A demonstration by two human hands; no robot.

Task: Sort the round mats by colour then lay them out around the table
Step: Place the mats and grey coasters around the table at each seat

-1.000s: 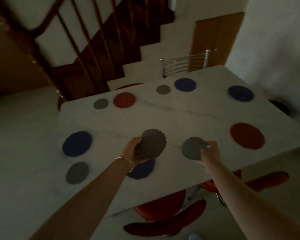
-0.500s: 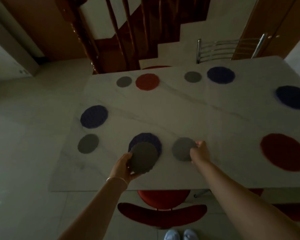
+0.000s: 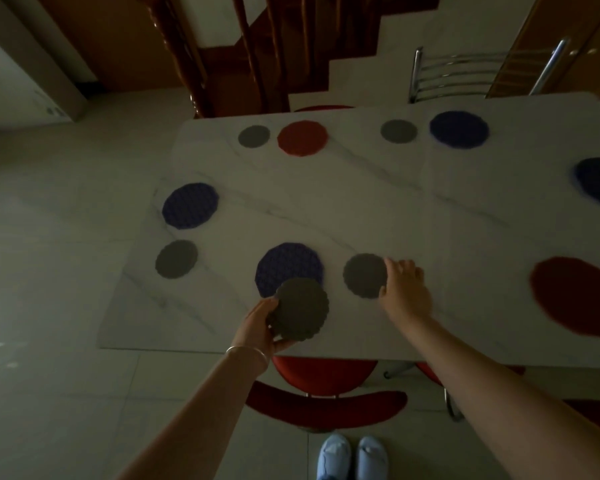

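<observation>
Far to the left of the left hand, a small grey round mat lies flat on the white marble-patterned table, a larger blue round woven mat beyond it. The left hand grips a small stack of grey scallop-edged round mats, held over the near edge of a blue round woven mat. The right hand rests its fingers on the right rim of a grey round mat lying flat; whether they pinch it is unclear. Well to its right lies a large red round mat.
</observation>
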